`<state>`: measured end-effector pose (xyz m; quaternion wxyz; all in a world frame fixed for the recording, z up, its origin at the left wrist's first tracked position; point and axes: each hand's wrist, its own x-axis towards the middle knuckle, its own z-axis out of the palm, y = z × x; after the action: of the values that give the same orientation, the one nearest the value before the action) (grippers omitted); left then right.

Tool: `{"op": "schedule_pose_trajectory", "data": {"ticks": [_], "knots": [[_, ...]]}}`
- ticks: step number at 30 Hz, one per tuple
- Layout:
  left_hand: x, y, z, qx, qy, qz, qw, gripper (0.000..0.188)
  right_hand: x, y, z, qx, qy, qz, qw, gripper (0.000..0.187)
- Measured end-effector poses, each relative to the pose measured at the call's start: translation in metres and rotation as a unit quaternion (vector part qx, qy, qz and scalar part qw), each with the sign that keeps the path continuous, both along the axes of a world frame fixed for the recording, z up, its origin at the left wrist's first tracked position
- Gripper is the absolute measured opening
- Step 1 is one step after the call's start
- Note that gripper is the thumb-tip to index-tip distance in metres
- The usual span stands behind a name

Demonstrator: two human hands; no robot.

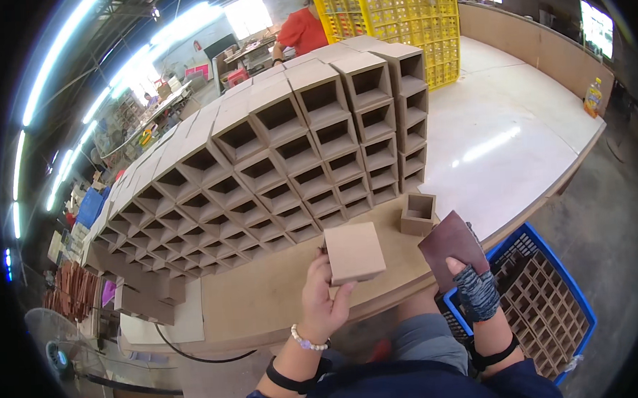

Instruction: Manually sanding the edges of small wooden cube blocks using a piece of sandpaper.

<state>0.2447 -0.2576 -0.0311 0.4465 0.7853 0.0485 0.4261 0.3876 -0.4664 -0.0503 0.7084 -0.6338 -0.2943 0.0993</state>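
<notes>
Dark blue clothing (384,389) spans the lower edge, both forearms reaching up out of it; ahead of the left hand (325,298), at its fingertips, is a small square box (355,248), held up over the near part of the brown worktop (267,311); the left hand is bare, partly curled, pinching the box between a thumb at its near edge and fingers along its left side; the right hand (473,281), in a grey knitted glove (479,300) that leaves the thumb tip bare, grips a flat dark reddish-brown sheet (451,246), thumb on top, its other fingers mostly hidden, so I cannot tell how they close; sheet and box are apart.

The box is pale tan, plain and smooth, a flat face turned up and a darker side below; a single open box (418,214) rests between it and a tall stack of open-fronted boxes (281,154); more fill a blue-rimmed crate (562,274) at right.
</notes>
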Motion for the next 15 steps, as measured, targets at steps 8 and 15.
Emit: {"op": "schedule_pose_trajectory", "data": {"ticks": [8,15], "knots": [[-0.033,-0.005,0.016,0.277,0.052,0.028,0.959,0.016,-0.035,0.048,0.081,-0.040,-0.523,0.078,0.848,0.044],[-0.047,-0.010,0.022,0.382,0.019,0.066,0.921,0.011,-0.038,0.072,0.071,-0.161,-0.555,0.054,0.814,0.033]]}}
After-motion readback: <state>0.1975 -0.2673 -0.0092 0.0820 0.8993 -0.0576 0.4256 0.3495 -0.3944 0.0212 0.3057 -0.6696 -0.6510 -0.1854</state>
